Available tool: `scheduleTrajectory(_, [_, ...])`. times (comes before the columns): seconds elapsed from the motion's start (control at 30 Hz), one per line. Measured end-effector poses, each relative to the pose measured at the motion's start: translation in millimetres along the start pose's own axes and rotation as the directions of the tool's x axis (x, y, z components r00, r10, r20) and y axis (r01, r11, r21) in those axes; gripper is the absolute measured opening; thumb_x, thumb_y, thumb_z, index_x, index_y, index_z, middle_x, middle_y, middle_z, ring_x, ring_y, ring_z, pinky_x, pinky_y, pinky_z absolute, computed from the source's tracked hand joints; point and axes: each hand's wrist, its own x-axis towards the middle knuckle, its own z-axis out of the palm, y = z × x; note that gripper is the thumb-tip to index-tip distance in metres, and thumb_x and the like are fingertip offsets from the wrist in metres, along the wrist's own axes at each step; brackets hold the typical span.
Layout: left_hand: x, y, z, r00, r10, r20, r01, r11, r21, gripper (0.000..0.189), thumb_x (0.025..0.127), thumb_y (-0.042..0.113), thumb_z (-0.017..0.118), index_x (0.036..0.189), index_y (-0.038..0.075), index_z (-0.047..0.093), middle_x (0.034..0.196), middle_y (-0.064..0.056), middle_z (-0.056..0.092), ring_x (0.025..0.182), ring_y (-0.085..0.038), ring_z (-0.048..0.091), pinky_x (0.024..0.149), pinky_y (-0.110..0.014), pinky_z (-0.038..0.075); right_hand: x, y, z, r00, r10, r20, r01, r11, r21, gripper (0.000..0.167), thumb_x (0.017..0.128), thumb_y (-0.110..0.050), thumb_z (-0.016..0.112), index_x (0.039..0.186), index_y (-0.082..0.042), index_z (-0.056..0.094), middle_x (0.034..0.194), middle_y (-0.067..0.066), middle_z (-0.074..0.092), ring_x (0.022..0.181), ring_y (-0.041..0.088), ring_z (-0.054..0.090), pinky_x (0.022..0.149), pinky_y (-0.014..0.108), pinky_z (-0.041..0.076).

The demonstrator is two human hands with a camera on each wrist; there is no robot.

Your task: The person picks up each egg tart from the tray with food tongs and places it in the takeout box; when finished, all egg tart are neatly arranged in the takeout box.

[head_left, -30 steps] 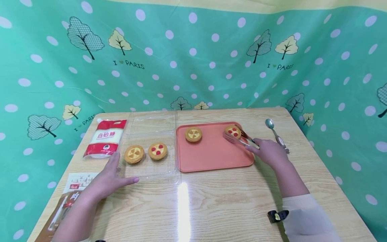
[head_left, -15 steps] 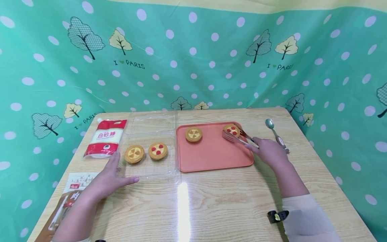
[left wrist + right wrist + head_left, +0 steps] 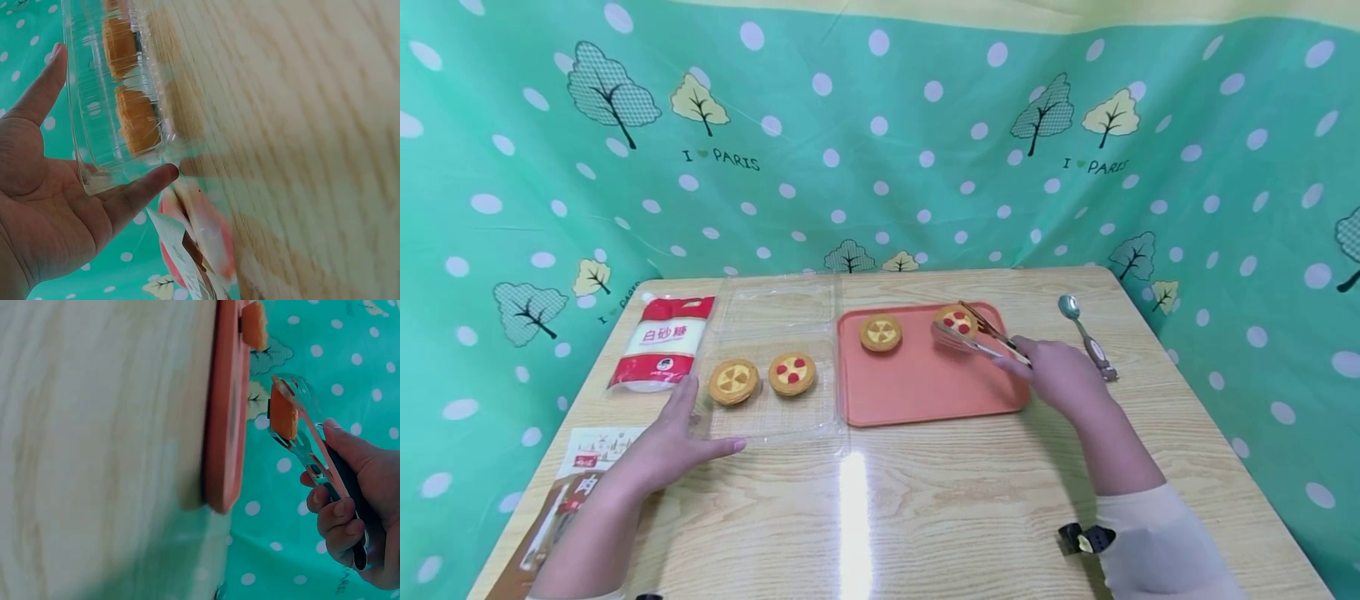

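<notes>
My right hand (image 3: 1063, 375) grips metal food tongs (image 3: 325, 456) with dark handles. Between the tongs' ends is a round tart (image 3: 956, 322) with red pieces on top, held above the pink tray (image 3: 925, 392), as the right wrist view shows. Another tart (image 3: 880, 332), with brown wedges, lies at the tray's back left. With fingers spread, my left hand (image 3: 666, 442) lies at the front left corner of the clear plastic box (image 3: 790, 425) and touches its side. Inside that box sit a wedge-topped tart (image 3: 733, 382) and a red-dotted tart (image 3: 792, 374).
A red and white sugar bag (image 3: 662, 343) lies left of the box, whose lid (image 3: 778, 304) is folded back. Under my left forearm is a brown printed packet (image 3: 568, 500). To the right of the tray lies a spoon (image 3: 1084, 333). A patterned curtain hangs behind the table.
My right hand has moved left with the tongs, and the red-dotted tart has come up off the tray and shifted left with them. My left hand has stayed where it was.
</notes>
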Motion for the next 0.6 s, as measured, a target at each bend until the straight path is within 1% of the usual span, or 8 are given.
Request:
scheduleTrajectory(0.17, [-0.6,0.8,0.0,1.000,0.000,0.002,0.000,1.000,-0.005,0.134,0.074,0.063,0.075,0.154,0.013,-0.021,0.162,-0.018,-0.021,0.146,-0.052,-0.008,0.107,-0.076,0.011,-5.5,-14.0,-7.5,0.999,-0.035,-0.013,0.036,0.999,0.008,0.068,0.096,-0.059,0.049,0.141,-0.008,0.054,0.120,0.022,0.068,0.098,0.038,0.067,0.074,0.050,0.053])
scheduleTrajectory(0.23, [-1.0,1.7,-0.3,1.000,-0.002,0.004,0.002,1.000,-0.006,0.134,0.074,0.063,0.075,0.154,0.013,-0.020,0.162,-0.018,-0.021,0.146,-0.052,-0.008,0.107,-0.076,0.012,-7.7,-19.8,-9.9,0.999,-0.052,-0.016,0.053,0.998,0.018,0.068,0.096,-0.059,0.049,0.140,-0.008,0.054,0.121,0.022,0.067,0.100,0.038,0.067,0.077,0.052,0.054])
scheduleTrajectory(0.3, [-1.1,2.1,-0.5,1.000,-0.003,0.005,0.003,1.000,-0.007,0.134,0.074,0.063,0.075,0.154,0.012,-0.020,0.162,-0.019,-0.020,0.146,-0.052,-0.007,0.107,-0.076,0.012,-9.5,-25.1,-11.4,0.997,-0.068,-0.025,0.069,0.997,0.026,0.067,0.096,-0.058,0.050,0.140,-0.008,0.054,0.126,0.022,0.065,0.107,0.041,0.065,0.083,0.055,0.054])
scheduleTrajectory(0.37, [-1.2,2.3,-0.8,1.000,-0.002,0.004,0.002,1.000,-0.006,0.134,0.074,0.063,0.075,0.154,0.012,-0.019,0.162,-0.019,-0.020,0.146,-0.052,-0.007,0.107,-0.076,0.012,-10.4,-30.1,-11.9,0.996,-0.084,-0.038,0.085,0.996,0.033,0.066,0.096,-0.057,0.051,0.140,-0.008,0.055,0.125,0.021,0.066,0.108,0.041,0.065,0.085,0.056,0.053])
scheduleTrajectory(0.43, [-1.1,2.3,-1.0,1.000,0.000,0.003,0.000,1.000,-0.006,0.134,0.074,0.063,0.075,0.154,0.012,-0.020,0.162,-0.019,-0.021,0.146,-0.052,-0.008,0.107,-0.076,0.012,-10.6,-34.9,-11.9,0.994,-0.096,-0.050,0.098,0.994,0.038,0.066,0.095,-0.058,0.052,0.139,-0.009,0.056,0.120,0.020,0.068,0.103,0.039,0.067,0.082,0.055,0.054])
scheduleTrajectory(0.53, [-1.1,1.7,-0.9,1.000,0.000,0.002,0.000,1.000,-0.004,0.134,0.074,0.063,0.075,0.154,0.011,-0.019,0.161,-0.019,-0.021,0.146,-0.052,-0.008,0.107,-0.076,0.012,-10.0,-42.7,-10.9,0.991,-0.119,-0.067,0.122,0.992,0.043,0.068,0.093,-0.064,0.051,0.135,-0.011,0.059,0.108,0.015,0.072,0.091,0.031,0.069,0.075,0.050,0.056])
scheduleTrajectory(0.6, [-0.9,1.6,-1.0,1.000,-0.001,0.002,0.001,1.000,-0.006,0.134,0.074,0.062,0.075,0.154,0.011,-0.019,0.162,-0.019,-0.020,0.146,-0.052,-0.008,0.108,-0.076,0.012,-9.4,-48.1,-10.0,0.989,-0.128,-0.070,0.132,0.990,0.058,0.070,0.091,-0.068,0.049,0.134,-0.014,0.060,0.104,0.011,0.073,0.086,0.027,0.068,0.073,0.047,0.056])
